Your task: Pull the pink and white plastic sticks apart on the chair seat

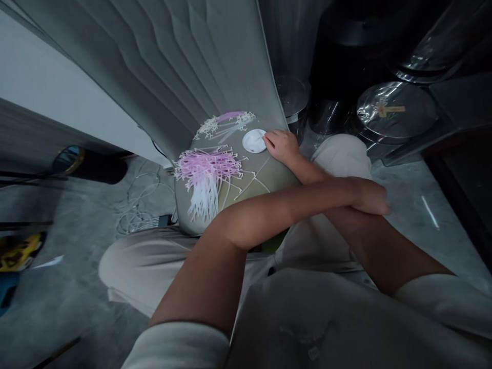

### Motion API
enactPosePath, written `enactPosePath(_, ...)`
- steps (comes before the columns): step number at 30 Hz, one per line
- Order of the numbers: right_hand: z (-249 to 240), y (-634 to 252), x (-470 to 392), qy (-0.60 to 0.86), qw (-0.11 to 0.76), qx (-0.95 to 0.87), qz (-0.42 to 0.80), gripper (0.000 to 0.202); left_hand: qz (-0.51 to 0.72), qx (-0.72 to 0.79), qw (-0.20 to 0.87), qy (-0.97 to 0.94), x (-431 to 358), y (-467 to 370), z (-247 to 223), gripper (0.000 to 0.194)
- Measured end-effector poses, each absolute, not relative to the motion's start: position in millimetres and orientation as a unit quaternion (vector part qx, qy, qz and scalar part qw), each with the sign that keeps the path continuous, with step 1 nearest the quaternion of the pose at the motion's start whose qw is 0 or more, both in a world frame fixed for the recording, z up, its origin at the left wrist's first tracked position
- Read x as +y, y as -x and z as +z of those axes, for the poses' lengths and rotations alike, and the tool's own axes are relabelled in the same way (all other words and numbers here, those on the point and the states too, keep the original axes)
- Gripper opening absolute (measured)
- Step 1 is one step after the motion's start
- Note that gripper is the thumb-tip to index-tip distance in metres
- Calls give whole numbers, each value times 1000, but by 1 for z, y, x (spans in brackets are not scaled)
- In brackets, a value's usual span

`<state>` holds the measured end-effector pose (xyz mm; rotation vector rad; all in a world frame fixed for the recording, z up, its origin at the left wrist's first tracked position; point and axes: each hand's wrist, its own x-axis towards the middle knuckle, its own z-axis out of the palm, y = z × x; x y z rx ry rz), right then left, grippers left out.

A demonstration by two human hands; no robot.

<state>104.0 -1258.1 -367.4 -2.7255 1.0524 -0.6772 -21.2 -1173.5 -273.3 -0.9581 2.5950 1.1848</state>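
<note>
The white dish (252,141) sits just left of the right hand (283,145), the nearer one, fingers bunched by its rim, though I can't tell if they pinch.

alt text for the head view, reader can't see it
A seated person's right hand is at the rim of a small white dish on a chair, near piled pink and white strips. The left hand crosses over the right arm.
</note>
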Motion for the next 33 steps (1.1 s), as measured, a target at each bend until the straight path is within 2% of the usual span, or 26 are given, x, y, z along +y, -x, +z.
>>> enactPosePath(7, -370, -104, -1260, 903, 78, 351, -237, 49, 363, 878, -21, 312, -1166, 12, -273, 30)
enactPosePath(13, -371, -105, -1260, 899, 82, 359, -236, 49, 365, 868, -3, 338, -1163, 7, -272, 32)
enactPosePath(21, -372, -105, -1260, 879, 76, 381, -277, 44, 276, 891, -144, 331, -1147, -4, -280, 35)
enactPosePath(28, -378, -106, -1265, 859, 78, 384, -328, 42, 280, 881, -106, 366, -1145, -2, -278, 47)
enactPosePath(33, -380, -106, -1267, 854, 81, 385, -341, 41, 202, 860, -221, 412, -1134, -13, -291, 43)
